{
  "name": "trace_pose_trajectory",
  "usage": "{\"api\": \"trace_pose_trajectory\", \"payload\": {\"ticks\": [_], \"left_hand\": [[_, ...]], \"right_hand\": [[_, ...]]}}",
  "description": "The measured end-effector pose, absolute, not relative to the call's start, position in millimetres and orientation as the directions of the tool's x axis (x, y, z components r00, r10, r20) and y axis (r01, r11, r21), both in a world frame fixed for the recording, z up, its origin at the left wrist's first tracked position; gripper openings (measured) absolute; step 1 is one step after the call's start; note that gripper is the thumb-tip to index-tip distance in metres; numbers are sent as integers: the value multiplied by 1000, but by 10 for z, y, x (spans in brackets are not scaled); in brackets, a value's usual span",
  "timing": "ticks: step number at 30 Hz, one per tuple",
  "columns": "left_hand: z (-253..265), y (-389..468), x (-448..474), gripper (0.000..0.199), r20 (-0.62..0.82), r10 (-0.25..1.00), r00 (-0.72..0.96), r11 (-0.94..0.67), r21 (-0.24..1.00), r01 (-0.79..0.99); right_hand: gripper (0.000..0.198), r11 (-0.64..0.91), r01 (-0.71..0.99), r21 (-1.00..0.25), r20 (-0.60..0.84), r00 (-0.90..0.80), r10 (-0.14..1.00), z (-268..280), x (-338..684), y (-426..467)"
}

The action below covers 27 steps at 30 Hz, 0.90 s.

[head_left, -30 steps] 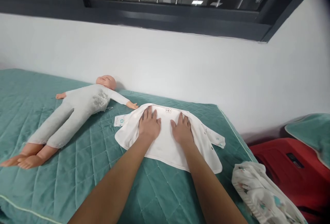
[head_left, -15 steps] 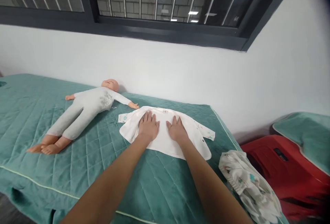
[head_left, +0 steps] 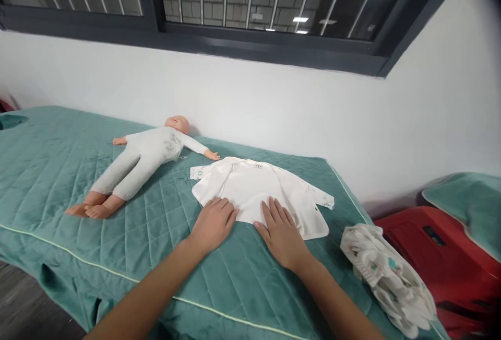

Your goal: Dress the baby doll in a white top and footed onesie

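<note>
A white baby shirt lies spread on a green quilt, its two front panels opened out to either side and a small printed label showing at the far edge, in the middle of its neckline. The shirt's patterned sleeves stick out past its body, the left sleeve short and partly tucked under, the right sleeve longer and slanting toward the person. The left hand rests palm down on the shirt's near edge, left of its middle, fingers close together and slightly bent; the right hand lies flatter on the same edge, right of the middle, fingers stretched forward over the cloth. Both hands have a loose, released grip, with the shirt under the fingertips. Left of the shirt a doll in a pale bodysuit lies on its back, one outstretched arm ending just beside the shirt's far left corner. Right of the shirt and nearer the person sits a bundle of printed cloth, and farther right of the shirt is a red plastic thing partly covered by a green cloth. Beyond the shirt rises a white wall with a barred window above it.
</note>
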<state>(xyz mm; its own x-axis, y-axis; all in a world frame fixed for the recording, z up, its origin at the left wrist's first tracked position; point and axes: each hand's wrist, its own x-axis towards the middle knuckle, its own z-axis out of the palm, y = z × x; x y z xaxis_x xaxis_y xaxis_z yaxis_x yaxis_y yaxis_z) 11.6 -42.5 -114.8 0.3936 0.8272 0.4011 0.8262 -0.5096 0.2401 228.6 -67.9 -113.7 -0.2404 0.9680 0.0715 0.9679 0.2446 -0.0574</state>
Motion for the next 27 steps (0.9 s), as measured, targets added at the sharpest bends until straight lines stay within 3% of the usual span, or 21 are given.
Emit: {"api": "trace_pose_trajectory", "payload": {"ticks": [2,5,7,9,11,14,17,21,27], "left_hand": [[-1168,-284,-35,36,439,859,264,-430,338,837],[-1220,47,-332,31,439,892,-103,-127,464,877],[-1261,268,-523,38,387,874,-294,89,467,880],[-1294,447,-661,48,324,888,-327,163,443,881],[-1314,582,-739,49,275,920,-280,126,470,874],[-1329,744,-792,41,225,940,-254,58,632,773],[-1341,897,-840,29,290,926,-241,-63,749,659],[-1363,1083,-911,26,460,853,-246,-193,716,671],[-1426,1257,-953,35,432,868,-244,-87,616,782]], "right_hand": [[72,256,962,-96,47,-252,967,-1105,2251,-695],[71,277,945,-174,39,-275,961,-1041,2163,-537],[68,301,928,-220,53,-297,954,-987,2077,-334],[66,313,915,-254,68,-306,949,-937,1972,-81],[65,311,909,-276,73,-303,950,-914,1852,187],[63,302,913,-274,84,-290,953,-962,1673,525],[62,294,928,-227,105,-276,955,-1080,1551,691],[68,300,937,-179,84,-289,954,-1187,1520,673],[78,316,940,-126,36,-314,949,-1162,1493,495]]}}
